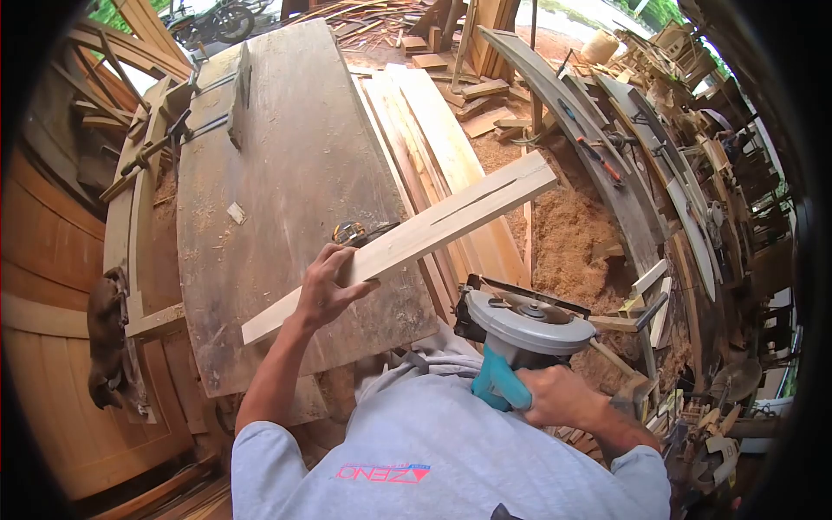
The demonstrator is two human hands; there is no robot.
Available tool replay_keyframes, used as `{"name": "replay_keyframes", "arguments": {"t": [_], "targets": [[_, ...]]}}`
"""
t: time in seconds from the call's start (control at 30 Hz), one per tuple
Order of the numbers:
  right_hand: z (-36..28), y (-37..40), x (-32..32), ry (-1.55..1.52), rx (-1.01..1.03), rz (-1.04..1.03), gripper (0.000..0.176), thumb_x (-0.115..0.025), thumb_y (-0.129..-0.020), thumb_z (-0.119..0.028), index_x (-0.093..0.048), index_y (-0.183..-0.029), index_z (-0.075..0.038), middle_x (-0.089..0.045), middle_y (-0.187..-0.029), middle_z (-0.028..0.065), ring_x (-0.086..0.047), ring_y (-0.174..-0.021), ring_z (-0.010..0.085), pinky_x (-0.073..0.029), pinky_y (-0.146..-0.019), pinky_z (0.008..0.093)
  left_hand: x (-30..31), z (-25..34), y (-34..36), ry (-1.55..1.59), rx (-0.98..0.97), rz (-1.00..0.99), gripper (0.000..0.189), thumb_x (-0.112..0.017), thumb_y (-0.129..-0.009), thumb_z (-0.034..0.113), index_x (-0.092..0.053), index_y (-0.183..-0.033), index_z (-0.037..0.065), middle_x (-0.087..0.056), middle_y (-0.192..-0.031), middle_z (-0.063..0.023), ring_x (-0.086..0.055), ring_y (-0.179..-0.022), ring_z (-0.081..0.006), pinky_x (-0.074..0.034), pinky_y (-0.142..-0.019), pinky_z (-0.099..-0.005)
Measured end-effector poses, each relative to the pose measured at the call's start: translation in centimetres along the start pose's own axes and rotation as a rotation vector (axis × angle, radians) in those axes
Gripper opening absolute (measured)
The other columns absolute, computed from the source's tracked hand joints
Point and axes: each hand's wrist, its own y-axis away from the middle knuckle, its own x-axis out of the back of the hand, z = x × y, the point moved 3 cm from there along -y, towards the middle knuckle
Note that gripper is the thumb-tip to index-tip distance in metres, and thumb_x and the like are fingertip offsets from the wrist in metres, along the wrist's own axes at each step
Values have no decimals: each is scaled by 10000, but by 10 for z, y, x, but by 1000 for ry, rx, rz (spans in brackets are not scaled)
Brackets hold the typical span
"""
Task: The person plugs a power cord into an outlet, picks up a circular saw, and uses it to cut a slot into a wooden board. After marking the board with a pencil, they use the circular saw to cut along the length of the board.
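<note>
My left hand (322, 288) is closed round the edge of a pale wooden board (416, 232), which slants across the workbench from lower left to upper right. A long dark crack runs along the board near its far end. By my right side, my right hand (555, 396) grips the teal handle of a circular saw (530, 325). Its grey guard and round blade face upward, apart from the board. Just beyond my left fingers, a yellow and black tape measure (349, 233) lies on the bench, partly hidden by the board.
The worn wooden workbench (286, 156) carries clamps (186, 130) at its left side and a small wood scrap (236, 212). Long planks (451, 147) lie beyond it. Sawdust (572, 238) covers the ground at right, near a leaning board with red-handled pliers (600, 160).
</note>
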Motion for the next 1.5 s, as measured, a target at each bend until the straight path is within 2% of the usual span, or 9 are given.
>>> {"name": "replay_keyframes", "arguments": {"t": [0.23,0.37,0.63,0.87,1.17,1.23,1.37,1.43,1.5], "targets": [[6,8,-6,-38,9,53,174,-664,-750,-119,-623,-907,-55,-676,-726,217,-677,-716,445,-564,-693,530,-8,-8,-21,489,290,-404,609,-774,-870,490,-680,-1220,1,-687,-1015,-58,-617,-949,-166,-497,-806,-306],[6,13,-5,-38,-17,61,159,-664,-757,-118,-618,-893,-50,-674,-719,216,-678,-710,443,-564,-686,530,-35,-46,-29,426,369,-615,646,-664,-920,594,-684,-1223,24,-689,-1009,-47,-601,-990,-134,-485,-855,-333],[17,20,-13,13,-25,100,251,-755,-690,-150,-603,-856,-37,-654,-716,172,-667,-665,402,-568,-609,471,-73,-82,-29,517,503,-900,603,-606,-968,575,-687,-1166,11,-696,-847,-63,-694,-770,-153,-548,-681,-327],[22,21,-9,-14,-18,142,219,-732,-707,-134,-588,-837,-32,-646,-705,170,-667,-654,396,-566,-591,464,-103,-106,-22,374,595,-895,655,-650,-910,636,-742,-1062,5,-704,-814,-75,-689,-708,-170,-539,-631,-339],[32,21,-11,-41,-30,117,212,-736,-733,-148,-589,-840,-38,-650,-696,168,-666,-641,387,-560,-586,470,-117,-119,-6,88,371,-729,558,-686,-925,508,-723,-1141,-6,-724,-923,-117,-673,-907,-222,-513,-806,-383],[33,20,-9,-32,-38,110,218,-742,-733,-153,-591,-840,-38,-653,-695,165,-668,-648,385,-561,-588,463,-113,-114,0,111,241,-600,517,-657,-943,469,-720,-1116,-15,-720,-956,-242,-685,-875,-359,-517,-806,-463],[35,23,-8,-59,-72,91,224,-748,-733,-161,-597,-843,-38,-656,-700,164,-670,-654,382,-564,-595,456,-112,-111,13,-32,248,-645,424,-643,-952,380,-702,-1184,29,-682,-1023,-230,-632,-967,-380,-494,-851,-474],[38,25,-9,-36,-79,116,229,-753,-729,-163,-600,-839,-34,-660,-710,164,-672,-657,380,-566,-604,451,-105,-94,16,-450,96,-406,438,-670,-911,327,-661,-1266,71,-609,-1093,-181,-553,-1076,-364,-453,-916,-466],[39,26,-6,-37,-95,103,229,-754,-731,-164,-600,-839,-32,-661,-715,162,-672,-659,377,-566,-605,449,-115,-87,12,-418,143,-393,490,-701,-874,257,-616,-1328,91,-539,-1163,-156,-487,-1155,-333,-417,-969,-443]]}}
